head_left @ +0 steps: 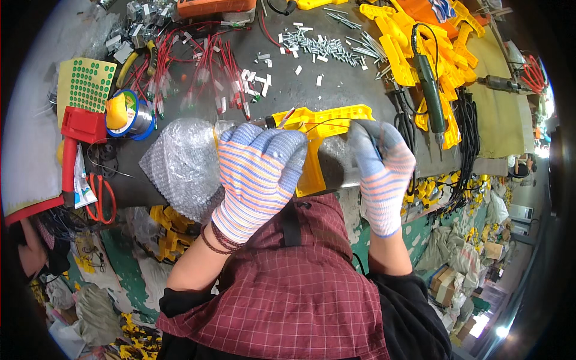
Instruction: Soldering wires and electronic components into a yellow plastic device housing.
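Both hands wear striped knit gloves and sit at the middle of the frame, at the near edge of the desk. The left hand is closed over the left part of a flat yellow plastic part, its fingers curled over the top edge. The right hand grips the right end of the same part, fingers bent down onto it; a thin dark wire runs across the yellow surface toward that hand, but whether the fingers pinch it cannot be told. The yellow part lies across the desk edge at the centre of the frame, one leg of it hanging down between the two hands.

Just left of the left hand lies a crumpled sheet of bubble wrap. Further left are a blue spool of solder wire, a red tool and orange-handled scissors. Above the hands, red wires with small white pieces are strewn about, and a heap of screws lies at upper centre. To the upper right a green electric screwdriver rests on a pile of yellow parts.
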The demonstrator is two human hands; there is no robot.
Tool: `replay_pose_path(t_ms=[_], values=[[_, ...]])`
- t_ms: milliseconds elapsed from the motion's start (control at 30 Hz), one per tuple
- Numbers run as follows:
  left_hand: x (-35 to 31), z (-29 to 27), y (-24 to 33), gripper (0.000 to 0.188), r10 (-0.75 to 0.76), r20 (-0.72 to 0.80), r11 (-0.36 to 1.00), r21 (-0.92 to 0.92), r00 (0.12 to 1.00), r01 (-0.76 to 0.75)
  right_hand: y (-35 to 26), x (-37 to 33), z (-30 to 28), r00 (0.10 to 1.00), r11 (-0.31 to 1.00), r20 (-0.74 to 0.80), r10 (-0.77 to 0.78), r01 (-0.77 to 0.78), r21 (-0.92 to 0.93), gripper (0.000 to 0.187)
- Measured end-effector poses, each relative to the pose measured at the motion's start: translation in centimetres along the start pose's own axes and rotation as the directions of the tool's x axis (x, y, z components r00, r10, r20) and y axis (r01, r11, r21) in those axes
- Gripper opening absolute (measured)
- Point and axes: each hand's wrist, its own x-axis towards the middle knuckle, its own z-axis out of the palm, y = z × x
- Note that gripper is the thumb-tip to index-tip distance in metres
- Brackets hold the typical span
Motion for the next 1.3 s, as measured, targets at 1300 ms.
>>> replay_pose_path(t_ms=[1300], values=[[0.6, -0.6, 0.3, 0.021, 0.001, 0.208, 0.999, 0.045, 0.978, -0.010, 0.8, 1.8, -0.5, 0.823, 0.972, 0.551, 0.135, -0.219, 0.088, 0.013]])
